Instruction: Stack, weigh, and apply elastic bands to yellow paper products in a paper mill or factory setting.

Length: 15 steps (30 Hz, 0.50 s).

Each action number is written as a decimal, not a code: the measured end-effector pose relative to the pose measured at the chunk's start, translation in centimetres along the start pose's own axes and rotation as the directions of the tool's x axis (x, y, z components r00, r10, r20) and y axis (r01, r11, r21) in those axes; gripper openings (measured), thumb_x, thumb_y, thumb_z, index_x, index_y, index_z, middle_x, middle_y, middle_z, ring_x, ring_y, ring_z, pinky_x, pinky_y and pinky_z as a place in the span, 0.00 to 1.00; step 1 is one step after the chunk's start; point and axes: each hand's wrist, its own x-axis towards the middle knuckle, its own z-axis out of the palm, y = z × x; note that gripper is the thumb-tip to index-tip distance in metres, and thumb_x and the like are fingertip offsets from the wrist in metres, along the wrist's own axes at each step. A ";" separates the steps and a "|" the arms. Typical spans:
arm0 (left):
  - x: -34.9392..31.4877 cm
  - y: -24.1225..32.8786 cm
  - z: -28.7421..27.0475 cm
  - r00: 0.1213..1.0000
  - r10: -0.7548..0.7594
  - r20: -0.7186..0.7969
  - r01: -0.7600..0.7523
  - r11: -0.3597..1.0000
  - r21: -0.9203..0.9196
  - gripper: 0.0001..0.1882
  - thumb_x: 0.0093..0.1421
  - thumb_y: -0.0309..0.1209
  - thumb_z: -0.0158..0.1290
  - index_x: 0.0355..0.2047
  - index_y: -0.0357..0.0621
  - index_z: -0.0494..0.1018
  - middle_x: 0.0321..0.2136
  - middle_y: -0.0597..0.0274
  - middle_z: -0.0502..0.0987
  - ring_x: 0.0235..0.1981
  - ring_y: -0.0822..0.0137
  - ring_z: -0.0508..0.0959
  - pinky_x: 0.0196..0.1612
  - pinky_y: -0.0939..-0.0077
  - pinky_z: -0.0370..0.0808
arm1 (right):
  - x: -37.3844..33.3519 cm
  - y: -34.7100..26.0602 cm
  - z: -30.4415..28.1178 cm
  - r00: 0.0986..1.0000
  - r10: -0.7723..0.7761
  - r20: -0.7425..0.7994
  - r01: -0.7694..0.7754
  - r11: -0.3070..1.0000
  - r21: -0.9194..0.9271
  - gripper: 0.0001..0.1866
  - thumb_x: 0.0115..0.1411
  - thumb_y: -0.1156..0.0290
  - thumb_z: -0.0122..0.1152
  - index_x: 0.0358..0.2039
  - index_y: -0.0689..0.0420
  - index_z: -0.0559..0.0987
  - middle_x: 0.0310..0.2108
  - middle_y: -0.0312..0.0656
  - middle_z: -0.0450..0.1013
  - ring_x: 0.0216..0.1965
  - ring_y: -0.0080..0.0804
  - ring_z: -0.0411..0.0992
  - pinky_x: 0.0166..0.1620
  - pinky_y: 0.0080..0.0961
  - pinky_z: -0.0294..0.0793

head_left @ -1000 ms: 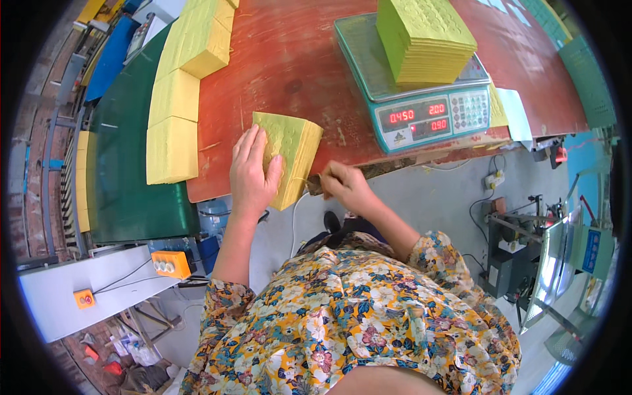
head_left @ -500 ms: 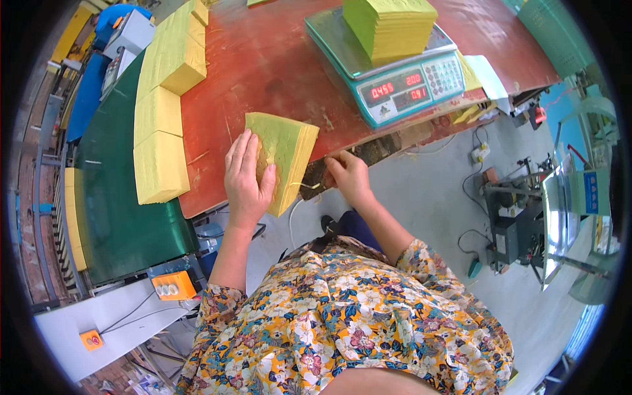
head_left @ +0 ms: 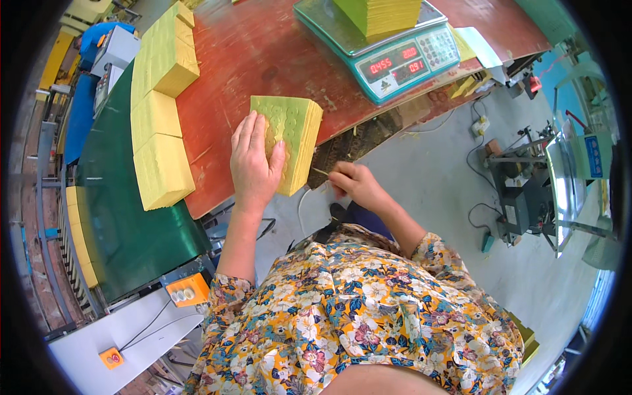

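Observation:
A thick stack of yellow paper [head_left: 304,131] with embossed round marks on its top lies at the near edge of the red table. My left hand [head_left: 255,161] rests on the top sheet, fingers stretched out and thumb apart. Just off the stack's right side, my right hand [head_left: 359,184] is closed in a pinch. A thin pale strip [head_left: 320,172] pokes out from its fingertips toward the stack; the rest of it is hidden in the fingers. Beyond, a teal digital scale [head_left: 408,66] with lit red figures carries another stack of yellow paper [head_left: 388,16].
Several yellow paper stacks [head_left: 161,168] stand in a row along the left edge of the red table [head_left: 230,66], beside a green belt surface [head_left: 131,237]. An orange switch box [head_left: 187,289] sits at lower left. Dark machinery [head_left: 523,204] and cables stand on the floor at right.
My right hand has moved slightly right and down, away from the stack, with the thin strip at its fingertips. The left hand stays on the stack, which sits slightly higher in view.

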 end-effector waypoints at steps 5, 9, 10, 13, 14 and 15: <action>0.5 0.0 -0.5 0.999 0.041 0.016 -0.041 0.999 -0.021 0.26 0.57 0.31 0.55 0.55 0.31 0.68 0.57 0.43 0.68 0.59 0.44 0.67 0.61 0.55 0.66 | -1.8 4.5 -3.2 0.973 -0.096 -0.208 -0.094 0.660 -0.745 0.11 0.58 0.67 0.60 0.38 0.60 0.76 0.39 0.52 0.76 0.41 0.53 0.75 0.45 0.42 0.74; 2.0 -1.4 -1.7 0.984 0.164 0.070 -0.155 0.981 -0.115 0.28 0.54 0.32 0.57 0.54 0.31 0.69 0.57 0.43 0.69 0.59 0.43 0.67 0.61 0.56 0.66 | 1.9 -8.0 -2.4 0.762 -0.506 -0.404 0.324 0.838 -0.438 0.21 0.58 0.70 0.62 0.52 0.58 0.73 0.51 0.51 0.72 0.50 0.51 0.73 0.52 0.38 0.73; 2.8 -1.7 -1.9 0.966 0.234 0.110 -0.213 0.962 -0.170 0.29 0.53 0.32 0.58 0.54 0.31 0.69 0.57 0.44 0.69 0.59 0.43 0.68 0.62 0.57 0.66 | 3.4 -9.7 -2.4 0.744 -0.547 -0.383 0.408 0.826 -0.389 0.23 0.58 0.70 0.62 0.54 0.58 0.72 0.53 0.51 0.71 0.53 0.50 0.71 0.54 0.37 0.71; 2.9 -1.8 -3.0 0.953 0.270 0.141 -0.243 0.953 -0.180 0.29 0.52 0.32 0.59 0.54 0.32 0.69 0.58 0.45 0.69 0.60 0.43 0.67 0.62 0.56 0.66 | 6.5 -14.2 -0.5 0.688 -0.724 -0.057 0.578 0.594 -0.560 0.24 0.56 0.70 0.62 0.54 0.57 0.73 0.58 0.50 0.67 0.61 0.47 0.64 0.59 0.39 0.67; 2.8 -0.9 -3.6 0.970 0.232 0.067 -0.226 0.971 -0.082 0.26 0.54 0.32 0.58 0.52 0.33 0.70 0.56 0.45 0.70 0.57 0.46 0.69 0.60 0.58 0.67 | 7.4 -14.8 -0.1 0.651 -0.749 0.122 0.599 0.409 -0.688 0.23 0.55 0.68 0.63 0.52 0.57 0.76 0.60 0.47 0.66 0.63 0.46 0.62 0.61 0.41 0.65; 2.1 -0.2 -4.2 0.980 0.201 -0.005 -0.201 0.980 0.013 0.23 0.56 0.32 0.57 0.50 0.33 0.71 0.54 0.46 0.72 0.55 0.49 0.72 0.58 0.60 0.69 | 8.0 -15.5 0.3 0.652 -0.745 0.141 0.609 0.404 -0.682 0.23 0.55 0.68 0.63 0.52 0.57 0.76 0.60 0.47 0.66 0.63 0.46 0.62 0.61 0.41 0.65</action>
